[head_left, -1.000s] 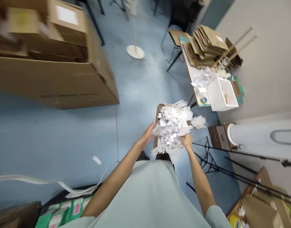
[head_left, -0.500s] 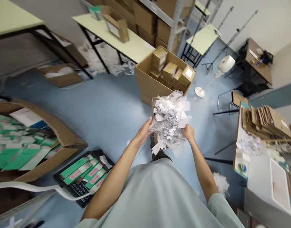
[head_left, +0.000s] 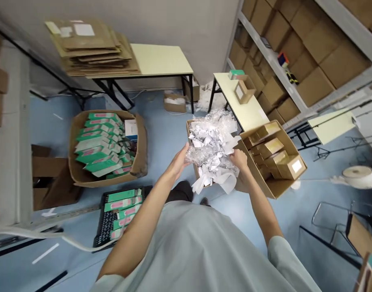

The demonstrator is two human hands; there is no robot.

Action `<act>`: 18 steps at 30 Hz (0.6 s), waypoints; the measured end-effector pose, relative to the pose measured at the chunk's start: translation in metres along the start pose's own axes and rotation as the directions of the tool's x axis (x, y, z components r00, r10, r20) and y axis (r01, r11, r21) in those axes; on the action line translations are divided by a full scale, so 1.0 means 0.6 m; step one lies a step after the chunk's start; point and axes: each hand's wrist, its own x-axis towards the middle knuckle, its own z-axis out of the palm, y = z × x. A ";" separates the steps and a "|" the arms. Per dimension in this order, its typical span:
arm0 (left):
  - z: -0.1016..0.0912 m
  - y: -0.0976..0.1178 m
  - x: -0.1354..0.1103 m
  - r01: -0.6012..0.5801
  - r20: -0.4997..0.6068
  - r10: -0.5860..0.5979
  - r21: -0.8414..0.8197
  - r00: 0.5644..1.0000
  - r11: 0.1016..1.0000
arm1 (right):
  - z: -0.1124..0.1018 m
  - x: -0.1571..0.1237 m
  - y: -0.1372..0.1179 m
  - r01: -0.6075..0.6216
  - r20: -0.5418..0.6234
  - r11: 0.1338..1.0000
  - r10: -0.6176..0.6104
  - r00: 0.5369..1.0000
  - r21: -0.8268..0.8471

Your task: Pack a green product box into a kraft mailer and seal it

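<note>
I look down from the head camera at a small cardboard box held at chest height in front of the person's pale shirt. The left hand is pressed flat against its left side, and the right hand is curled round its right edge, so both hands are carrying it. The box is heaped over its rim with crumpled white paper scraps tangled in clear plastic film. Some strips hang over the near edge.

On the floor just right of the hands is a large open carton packed with smaller brown boxes, one of which has a white label. To the left, well apart, a wide open carton holds a jumble of green and pink packs. Nearer the person, a black crate holds more of the same packs.

The floor is smooth and pale blue. A pale yellow table stands against the far wall with a stack of flattened cardboard on it. A second table stands at right with a little box on top. Metal shelving along the right wall is full of brown cartons.
</note>
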 end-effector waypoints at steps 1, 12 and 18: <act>-0.011 0.031 0.033 0.000 -0.022 0.000 -0.032 1.000 0.999 | -0.021 0.048 -0.033 0.030 -0.003 0.999 -0.031 1.000 -0.020; -0.113 0.399 0.415 -0.102 -0.013 0.104 -0.330 0.995 0.938 | -0.300 0.513 -0.418 0.209 -0.009 0.951 -0.216 0.976 -0.230; -0.143 0.565 0.626 -0.154 -0.038 0.151 -0.375 0.988 0.914 | -0.442 0.768 -0.610 0.297 -0.010 0.899 -0.317 0.948 -0.322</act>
